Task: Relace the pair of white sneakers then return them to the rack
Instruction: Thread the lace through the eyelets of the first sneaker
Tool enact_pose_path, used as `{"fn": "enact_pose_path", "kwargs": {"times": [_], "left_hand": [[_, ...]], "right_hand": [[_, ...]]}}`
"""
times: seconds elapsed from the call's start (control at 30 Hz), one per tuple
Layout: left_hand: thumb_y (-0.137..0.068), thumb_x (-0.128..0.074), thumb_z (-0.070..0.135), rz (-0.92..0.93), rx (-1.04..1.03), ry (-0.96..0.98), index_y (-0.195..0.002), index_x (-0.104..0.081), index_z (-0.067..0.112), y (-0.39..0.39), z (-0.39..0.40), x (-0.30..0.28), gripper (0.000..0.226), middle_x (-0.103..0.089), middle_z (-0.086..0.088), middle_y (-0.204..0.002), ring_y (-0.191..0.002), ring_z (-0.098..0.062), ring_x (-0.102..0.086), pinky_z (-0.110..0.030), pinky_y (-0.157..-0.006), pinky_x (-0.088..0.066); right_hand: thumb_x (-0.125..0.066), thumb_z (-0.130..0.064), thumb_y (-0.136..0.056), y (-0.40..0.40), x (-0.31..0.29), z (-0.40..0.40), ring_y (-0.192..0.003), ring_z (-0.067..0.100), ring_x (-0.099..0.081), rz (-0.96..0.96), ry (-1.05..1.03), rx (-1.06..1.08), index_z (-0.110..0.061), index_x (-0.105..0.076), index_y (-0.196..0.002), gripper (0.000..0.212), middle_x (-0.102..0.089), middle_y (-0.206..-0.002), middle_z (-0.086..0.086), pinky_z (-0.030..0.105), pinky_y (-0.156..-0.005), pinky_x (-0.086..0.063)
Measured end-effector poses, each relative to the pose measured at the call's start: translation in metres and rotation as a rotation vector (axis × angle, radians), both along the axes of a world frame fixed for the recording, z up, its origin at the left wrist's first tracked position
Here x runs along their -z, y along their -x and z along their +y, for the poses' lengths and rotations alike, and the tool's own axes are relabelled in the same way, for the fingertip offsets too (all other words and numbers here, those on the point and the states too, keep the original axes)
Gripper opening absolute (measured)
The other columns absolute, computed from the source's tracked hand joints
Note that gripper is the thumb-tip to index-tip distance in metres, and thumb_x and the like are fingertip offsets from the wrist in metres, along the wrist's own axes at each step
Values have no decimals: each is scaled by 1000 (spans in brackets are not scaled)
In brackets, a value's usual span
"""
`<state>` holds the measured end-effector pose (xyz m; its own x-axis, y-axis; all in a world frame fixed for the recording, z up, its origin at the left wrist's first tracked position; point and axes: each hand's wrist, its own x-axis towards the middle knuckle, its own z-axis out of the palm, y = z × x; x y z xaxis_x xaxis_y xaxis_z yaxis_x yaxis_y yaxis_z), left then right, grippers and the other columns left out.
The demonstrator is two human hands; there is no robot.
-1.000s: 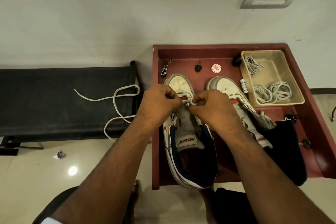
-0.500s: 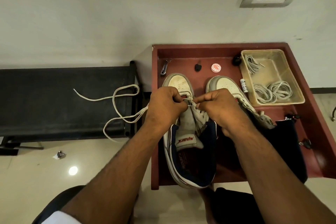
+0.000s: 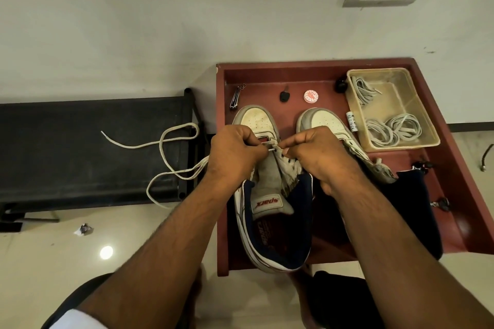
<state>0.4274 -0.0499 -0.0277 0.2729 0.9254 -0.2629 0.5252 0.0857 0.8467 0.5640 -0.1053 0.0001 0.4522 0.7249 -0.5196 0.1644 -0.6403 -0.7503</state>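
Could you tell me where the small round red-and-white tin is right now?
In the head view the round tin sits near the back of the red tray, between the black key and the plastic box of laces.

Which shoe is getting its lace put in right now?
The sneaker on the left, the one both hands are pinching a lace at. The other sneaker sits beside it untouched.

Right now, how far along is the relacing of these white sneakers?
Early. Done: almost nothing, only a lace started at the near sneaker's lowest eyelets. In hand: left hand and right hand pinch it there. Left: remaining eyelets, the other sneaker, then racking both.
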Motion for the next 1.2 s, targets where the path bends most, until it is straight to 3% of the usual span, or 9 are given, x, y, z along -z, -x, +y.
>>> {"fn": "enact_pose_path", "kwargs": {"times": [0.1,0.4,0.57,0.77,0.9,1.07,1.2], "left_hand": [[-74,-76,2,6,2,10,-60,-67,12,0,0,-1,19,-62,5,-56,-49,3,-54,-15,-50,-46],[-72,-74,-3,11,29,20,-60,-68,7,-1,-2,0,17,-63,3,-54,-49,0,-56,-14,-49,-48],[-74,-74,-1,9,0,0,-62,-69,7,-1,-4,1,15,-66,0,-59,-54,-1,-59,-14,-52,-51],[-75,-76,2,-17,-66,-6,-62,-68,10,-1,-7,4,17,-67,-1,-62,-58,-5,-62,-23,-57,-54],[-77,-78,3,-15,-13,21,-65,-70,13,-3,-6,4,17,-69,0,-64,-63,-11,-66,-30,-64,-58],[-80,-76,4,29,60,-21,-69,-70,21,-4,-10,2,22,-65,14,-68,-70,-1,-65,-17,-66,-55],[-78,-79,6,34,106,-16,-68,-68,24,-1,-8,1,23,-68,12,-71,-74,-6,-68,-25,-72,-58]], "right_hand": [[-66,5,-82,-1,1,0,-74,11,-61,10,2,4,-15,-75,-80,22,-73,-82,4,22,-64,-48],[-65,5,-82,-2,3,0,-64,8,-55,26,5,4,-13,-76,-83,21,-73,-83,6,24,-61,-44],[-65,1,-84,-5,3,0,-76,16,-62,68,15,14,-12,-76,-82,17,-74,-85,8,31,-70,-52],[-54,7,-90,-8,6,-1,-47,3,-57,167,13,61,-4,-73,-90,22,-69,-72,6,19,-45,-49],[-61,2,-89,-7,11,-2,-63,11,-61,88,-4,1,-9,-74,-89,17,-72,-80,10,20,-52,-52],[-71,-6,-85,1,19,-2,-65,20,-59,36,-86,-22,-11,-71,-76,11,-70,-75,15,33,-63,-51],[-66,-3,-86,1,17,0,-66,14,-61,-29,-102,18,-16,-67,-71,20,-67,-71,1,32,-67,-52]]}}
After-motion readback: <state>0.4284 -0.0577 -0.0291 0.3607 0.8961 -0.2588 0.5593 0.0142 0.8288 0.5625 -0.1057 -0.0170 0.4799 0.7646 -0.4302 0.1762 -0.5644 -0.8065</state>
